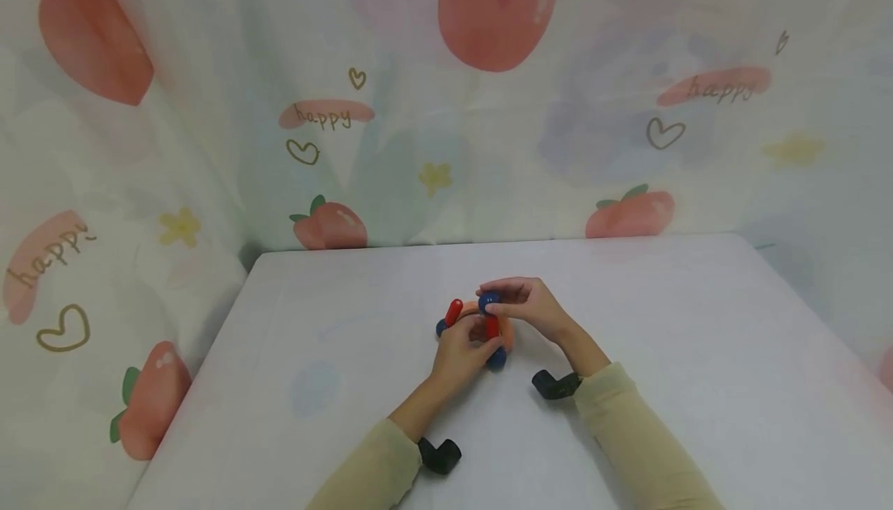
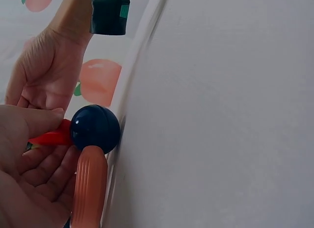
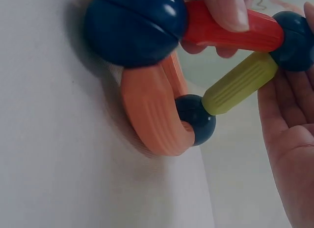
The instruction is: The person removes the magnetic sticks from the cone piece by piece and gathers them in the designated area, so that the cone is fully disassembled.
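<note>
A toy of blue balls and coloured rods sits mid-table. My left hand (image 1: 460, 355) pinches a red rod (image 3: 235, 27), its thumb laid along the rod. At one end of this rod is a large blue ball (image 2: 94, 130), joined below to a curved orange rod (image 2: 90, 189). My right hand (image 1: 526, 304) holds the upper blue ball (image 1: 488, 302) between thumb and fingers. A yellow-green rod (image 3: 240, 83) slants from that ball down to another blue ball (image 3: 196, 120) beside the orange ring. A second red rod (image 1: 453, 311) rises from a left-hand blue ball (image 1: 442, 329).
The white table (image 1: 335, 324) reaches back to a curtain (image 1: 405, 146) printed with fruit, hearts and lettering. Dark wrist devices (image 1: 556, 385) stick out beside both sleeves, close over the tabletop.
</note>
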Action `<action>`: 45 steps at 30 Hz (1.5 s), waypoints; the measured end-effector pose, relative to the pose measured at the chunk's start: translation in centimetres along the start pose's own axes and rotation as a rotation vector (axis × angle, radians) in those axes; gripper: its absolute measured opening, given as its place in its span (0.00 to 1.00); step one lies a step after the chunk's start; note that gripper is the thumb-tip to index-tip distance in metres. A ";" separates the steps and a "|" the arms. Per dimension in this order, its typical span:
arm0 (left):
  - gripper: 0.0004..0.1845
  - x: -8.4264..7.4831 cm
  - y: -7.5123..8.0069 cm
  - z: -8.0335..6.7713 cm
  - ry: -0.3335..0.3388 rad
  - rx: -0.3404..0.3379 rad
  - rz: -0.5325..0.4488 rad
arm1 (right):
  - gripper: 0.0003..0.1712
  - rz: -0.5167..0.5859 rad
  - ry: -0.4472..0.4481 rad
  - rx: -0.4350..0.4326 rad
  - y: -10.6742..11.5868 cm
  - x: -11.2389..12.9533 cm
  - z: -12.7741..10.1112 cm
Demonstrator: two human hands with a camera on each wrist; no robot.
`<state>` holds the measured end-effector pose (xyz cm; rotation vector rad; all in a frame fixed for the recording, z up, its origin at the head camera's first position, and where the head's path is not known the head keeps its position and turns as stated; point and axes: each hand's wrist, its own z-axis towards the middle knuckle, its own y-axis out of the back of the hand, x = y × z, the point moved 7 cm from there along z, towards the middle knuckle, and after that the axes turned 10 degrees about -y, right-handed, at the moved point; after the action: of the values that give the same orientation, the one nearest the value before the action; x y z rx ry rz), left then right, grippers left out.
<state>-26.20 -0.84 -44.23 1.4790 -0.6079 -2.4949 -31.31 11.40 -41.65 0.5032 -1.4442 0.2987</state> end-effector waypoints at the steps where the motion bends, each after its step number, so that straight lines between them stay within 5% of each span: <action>1: 0.14 0.0 0.2 -0.1 0.008 0.002 -0.002 | 0.20 -0.004 -0.004 -0.005 0.0 0.0 0.0; 6: 0.13 0.2 1.0 -0.3 0.042 0.043 -0.003 | 0.20 -0.025 -0.024 -0.017 -0.2 0.1 -0.1; 10: 0.13 0.4 1.2 -0.3 0.047 0.138 0.026 | 0.19 -0.076 -0.011 -0.014 -0.3 0.4 -0.5; 15: 0.13 0.4 1.5 -0.1 0.016 0.271 0.029 | 0.17 -0.121 0.034 -0.002 -0.5 0.9 -1.2; 20: 0.14 0.5 1.9 0.0 -0.025 0.333 0.019 | 0.19 -0.123 0.047 0.013 -0.9 1.0 -1.4; 30: 0.16 1.0 3.9 -0.5 -0.059 0.293 -0.029 | 0.21 -0.092 0.024 -0.030 -2.5 0.9 -1.9; 45: 0.15 1.3 3.8 0.0 -0.078 0.257 0.007 | 0.19 -0.030 0.075 -0.183 -3.0 2.6 -2.9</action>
<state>-27.07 -4.74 -43.64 1.4603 -0.9783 -2.5566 -27.02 9.98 -39.65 0.3608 -1.3745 0.1576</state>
